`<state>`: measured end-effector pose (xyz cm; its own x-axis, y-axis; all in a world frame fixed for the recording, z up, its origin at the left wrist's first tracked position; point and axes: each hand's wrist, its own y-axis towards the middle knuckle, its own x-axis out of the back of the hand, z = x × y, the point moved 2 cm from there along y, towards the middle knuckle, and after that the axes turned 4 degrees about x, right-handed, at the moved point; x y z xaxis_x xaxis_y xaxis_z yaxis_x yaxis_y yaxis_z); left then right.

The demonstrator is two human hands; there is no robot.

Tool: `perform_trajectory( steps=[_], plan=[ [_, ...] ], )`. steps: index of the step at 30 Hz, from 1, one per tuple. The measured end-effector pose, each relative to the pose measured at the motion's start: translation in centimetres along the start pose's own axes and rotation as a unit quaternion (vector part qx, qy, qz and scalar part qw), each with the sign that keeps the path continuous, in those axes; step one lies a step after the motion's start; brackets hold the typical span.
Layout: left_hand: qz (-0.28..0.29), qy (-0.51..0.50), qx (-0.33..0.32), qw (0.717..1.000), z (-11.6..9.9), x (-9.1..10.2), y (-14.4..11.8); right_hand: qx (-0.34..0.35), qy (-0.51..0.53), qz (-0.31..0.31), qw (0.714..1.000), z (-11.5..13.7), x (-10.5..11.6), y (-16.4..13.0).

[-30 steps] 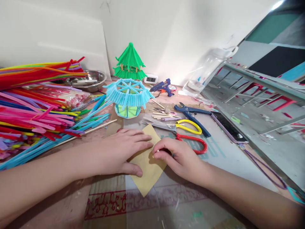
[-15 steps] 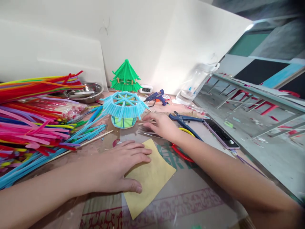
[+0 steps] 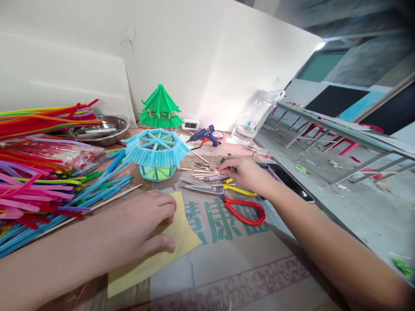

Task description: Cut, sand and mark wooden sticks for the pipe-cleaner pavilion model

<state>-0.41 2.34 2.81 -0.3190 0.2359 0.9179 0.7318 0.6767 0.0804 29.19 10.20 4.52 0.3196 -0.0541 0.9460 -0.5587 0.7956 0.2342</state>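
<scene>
My left hand (image 3: 147,226) rests on a yellow sheet of paper (image 3: 181,235), with its thumb apart from its loosely bent fingers. My right hand (image 3: 246,173) is over the far right of the work surface, its fingertips brought together. Whatever they may pinch is too small to make out. Several thin wooden sticks (image 3: 204,173) lie just left of those fingertips. The dark blue pliers (image 3: 263,165) are mostly hidden behind this hand. Nearer me lie scissors (image 3: 223,197) with one red and one yellow handle.
A light-blue pipe-cleaner roof model (image 3: 157,149) stands before a green tiered roof (image 3: 161,106). Colourful pipe cleaners (image 3: 42,181) fill the left, by a metal bowl (image 3: 119,127). A glue gun (image 3: 205,134), small clock (image 3: 190,124), plastic jug (image 3: 256,116) and phone (image 3: 292,183) line the back and right.
My right hand has moved right, away from the blue model, uncovering the sticks and scissors. My left hand and the yellow paper have shifted left and turned. The camera view has swung slightly.
</scene>
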Motion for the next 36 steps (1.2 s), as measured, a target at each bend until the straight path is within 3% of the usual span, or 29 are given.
perform_trajectory(
  steps=[3,12,20,22,27,31,36],
  plan=[
    [0.048,0.016,0.032,0.998,0.3,-0.3,0.3,0.006,-0.034,0.021,0.999,0.4,-0.9,0.0],
    [0.067,0.034,0.058,0.996,1.0,0.1,0.7,-0.002,-0.025,0.052,0.998,0.7,-1.6,0.3],
    [0.056,0.053,0.048,0.996,0.6,0.5,0.8,-0.024,-0.035,0.008,0.999,1.3,-1.2,0.3],
    [0.043,0.046,0.044,0.997,0.5,0.7,0.8,-0.034,-0.013,-0.014,0.999,2.0,-0.6,0.0],
    [-0.02,0.024,0.07,0.997,0.2,0.8,0.8,-0.045,0.18,-0.005,0.983,5.7,0.5,-1.9],
    [-0.124,0.004,0.07,0.99,-0.7,0.9,0.4,-0.025,0.132,-0.01,0.991,8.6,0.4,-3.7],
    [-0.171,0.019,-0.019,0.985,-1.7,0.5,0.1,-0.02,0.13,-0.051,0.99,10.4,0.3,-4.7]
  ],
)
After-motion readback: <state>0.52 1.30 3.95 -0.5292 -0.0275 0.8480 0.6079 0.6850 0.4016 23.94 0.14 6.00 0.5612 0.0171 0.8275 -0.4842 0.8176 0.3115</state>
